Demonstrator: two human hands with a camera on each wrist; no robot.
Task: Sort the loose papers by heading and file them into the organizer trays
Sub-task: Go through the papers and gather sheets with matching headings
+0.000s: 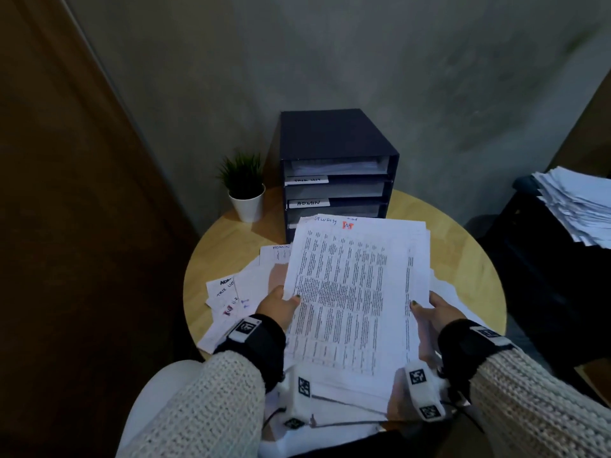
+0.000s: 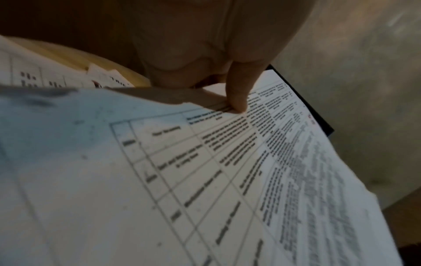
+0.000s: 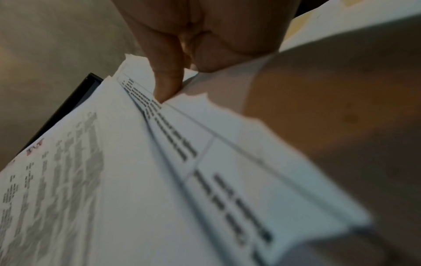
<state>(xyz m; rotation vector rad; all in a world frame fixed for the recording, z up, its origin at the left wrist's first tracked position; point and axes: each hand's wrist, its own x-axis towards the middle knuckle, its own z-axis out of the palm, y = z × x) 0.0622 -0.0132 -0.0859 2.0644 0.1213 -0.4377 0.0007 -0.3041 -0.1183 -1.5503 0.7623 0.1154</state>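
White printed sheets, a thick held sheaf of table-filled paper (image 1: 355,292), sit between both hands above the round pale-wood counter (image 1: 469,259), tilted up toward the wearer so that the headings along the far edge can be read. The left hand (image 1: 279,305) pinches the sheaf's left margin, thumb on top and the remaining fingers underneath; the right hand (image 1: 436,309) grips the right margin the same way, thumb pressed onto the print. Holding both sides probably keeps the loose pages square and stops them from fanning or sliding before they go into a tray. From the right wrist view several page edges (image 3: 182,144) are slightly staggered, so the bundle is not fully aligned. A handwritten heading at the top looks like "SECURITY", beside a red mark (image 1: 347,225), though the lettering is too blurred to be sure. Just behind the sheaf stands the dark blue box-shaped organizer with stacked trays (image 1: 337,150); its white labels (image 1: 309,203) face forward, one reading "ADMIN", the upper one illegible, and the lowest tray is hidden by the raised paper. More loose white papers with handwritten headings (image 1: 228,292) lie scattered on the counter to the left, partly covered by the sheaf and the left sleeve. A small green potted plant in a white pot (image 1: 246,190) stands left of the organizer, and another heap of white paper (image 1: 578,206) rests on dark furniture at the right, cut off by the frame edge.
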